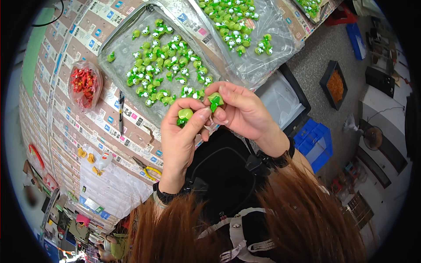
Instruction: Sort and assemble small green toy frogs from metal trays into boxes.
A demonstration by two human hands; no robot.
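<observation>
My left hand (177,136) and my right hand (247,111) meet in front of my body, over the table's near edge. Thumb and fingers of the left pinch a small green toy figure (185,115), partly hidden by the thumb. Between the right fingertips is another green toy figure (215,101), with a pale green top and a darker green lower part. The fingertips of both hands nearly touch. Just beyond them, a grey tray (115,70) carries many similar green figures with white, dark-dotted eyes.
A second plastic-lined tray (263,65) of green figures lies at the far right. Leftward are a clear bag of red pieces (85,85), a pen (121,114), yellow-handled pliers (150,171) and a small white bottle (105,160). A blue crate (325,147) stands right.
</observation>
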